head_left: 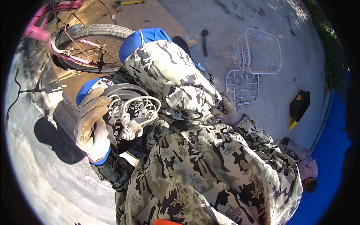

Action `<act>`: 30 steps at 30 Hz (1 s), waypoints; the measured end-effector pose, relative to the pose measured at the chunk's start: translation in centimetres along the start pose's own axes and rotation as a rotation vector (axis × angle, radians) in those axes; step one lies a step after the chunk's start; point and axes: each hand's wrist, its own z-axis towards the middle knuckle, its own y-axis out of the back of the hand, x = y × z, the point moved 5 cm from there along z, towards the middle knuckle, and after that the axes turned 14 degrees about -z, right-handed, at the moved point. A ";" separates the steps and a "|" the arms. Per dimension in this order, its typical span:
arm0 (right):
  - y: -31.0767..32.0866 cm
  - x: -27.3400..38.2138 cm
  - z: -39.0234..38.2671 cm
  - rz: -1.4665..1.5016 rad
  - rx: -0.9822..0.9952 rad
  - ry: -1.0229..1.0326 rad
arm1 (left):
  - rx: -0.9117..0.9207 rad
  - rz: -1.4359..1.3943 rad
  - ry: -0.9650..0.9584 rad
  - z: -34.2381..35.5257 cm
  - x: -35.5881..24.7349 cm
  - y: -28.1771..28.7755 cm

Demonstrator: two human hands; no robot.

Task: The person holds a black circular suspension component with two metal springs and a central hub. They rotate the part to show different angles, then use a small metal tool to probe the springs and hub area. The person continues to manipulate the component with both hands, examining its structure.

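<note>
I'm holding the white coiled cable bundle (pixel 133 112) in my left hand (pixel 92 129), gloved fingers (pixel 93 107) wrapping around its left side, closed on it. The bundle is sitting just right of those fingers, against my lap, loops fanning up and right, a plug-like end (pixel 132 132) hanging low beside the palm. Its long axis is running roughly left to right, away from my thumb side. My right hand (pixel 227 110) is lying well apart on the far side of my camo-sleeved arm (pixel 176 78), fingers curled against the jacket fabric; I can't tell if they're gripping anything, the tips are hidden. So the left hand is nearer the cable by far, already on it; the right would be crossing over the sleeve to get there. Beyond my knees, the pink bicycle (pixel 48 32) is lying with its rear wheel (pixel 95 47) towards me. Farther right on the concrete floor (pixel 232 22): a wrench (pixel 204 41), a white wire basket (pixel 258 52) with a flat wire grid (pixel 242 87) beside it, and a black-and-yellow case (pixel 299 105).
</note>
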 end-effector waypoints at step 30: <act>3.8 -0.5 9.5 -0.252 0.011 -0.139 | -0.493 -0.021 -0.294 -2.6 -3.0 -1.4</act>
